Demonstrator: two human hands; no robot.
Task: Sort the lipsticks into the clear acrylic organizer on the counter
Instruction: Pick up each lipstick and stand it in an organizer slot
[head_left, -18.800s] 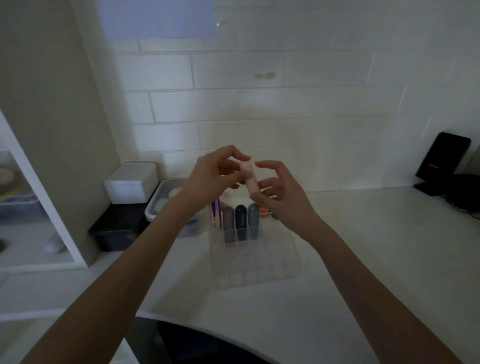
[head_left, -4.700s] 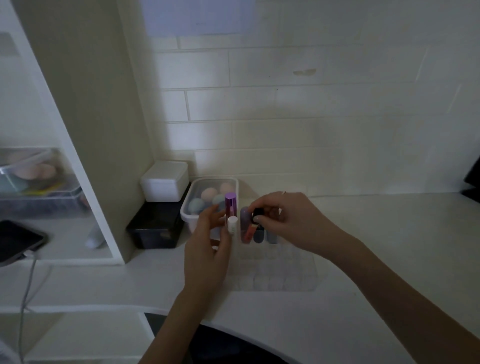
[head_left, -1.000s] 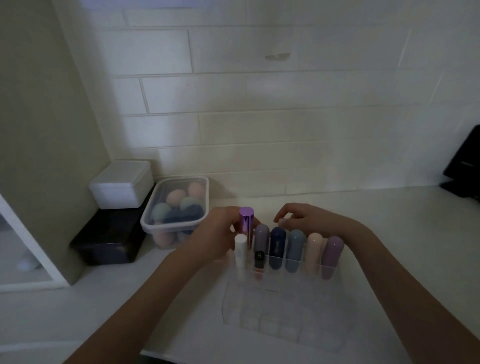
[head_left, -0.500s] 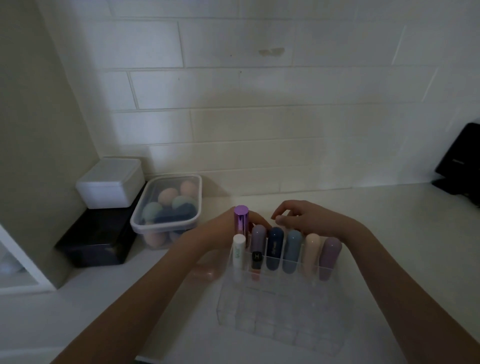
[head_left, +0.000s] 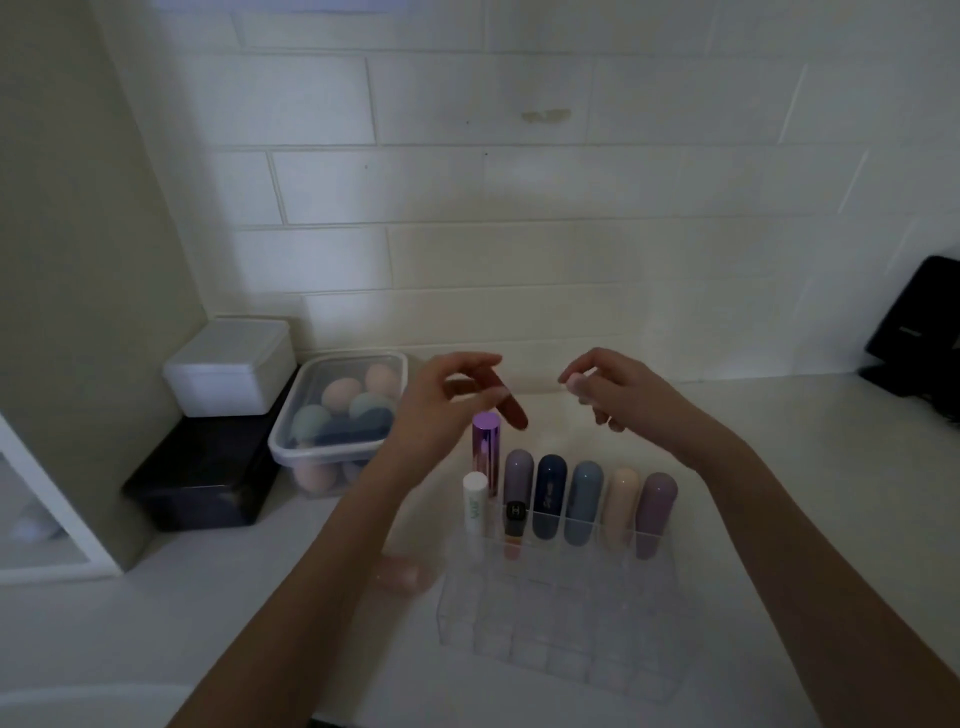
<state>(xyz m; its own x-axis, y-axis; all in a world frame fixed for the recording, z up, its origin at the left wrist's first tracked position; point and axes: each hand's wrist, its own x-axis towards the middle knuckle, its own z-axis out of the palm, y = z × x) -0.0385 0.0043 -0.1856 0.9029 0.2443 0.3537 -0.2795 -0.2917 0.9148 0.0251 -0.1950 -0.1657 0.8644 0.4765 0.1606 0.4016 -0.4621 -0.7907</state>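
- The left hand (head_left: 441, 402) hovers above the back row of the organizer (head_left: 561, 618), fingers curled, pinching a dark red lipstick (head_left: 511, 408) that tilts down to the right
- The right hand (head_left: 618, 389) hangs beside it, apart from it, fingers loosely curled; whether it pinches anything small I cannot tell
- The clear acrylic organizer sits on the white counter (head_left: 779, 467), its front rows of cells bare
- In its back row stand a metallic purple tube (head_left: 486, 452), a grey-mauve capsule (head_left: 518, 475), a navy one (head_left: 550, 493), a blue-grey one (head_left: 584, 501), a peach one (head_left: 619, 509) and a lilac one (head_left: 655, 512)
- In the next row stand a white stick (head_left: 475, 506) and a short black-capped tube (head_left: 514, 519)
- To the left sit a lidded tub of makeup sponges (head_left: 340, 410), a white box (head_left: 228, 366) and a black box (head_left: 202, 478) under it
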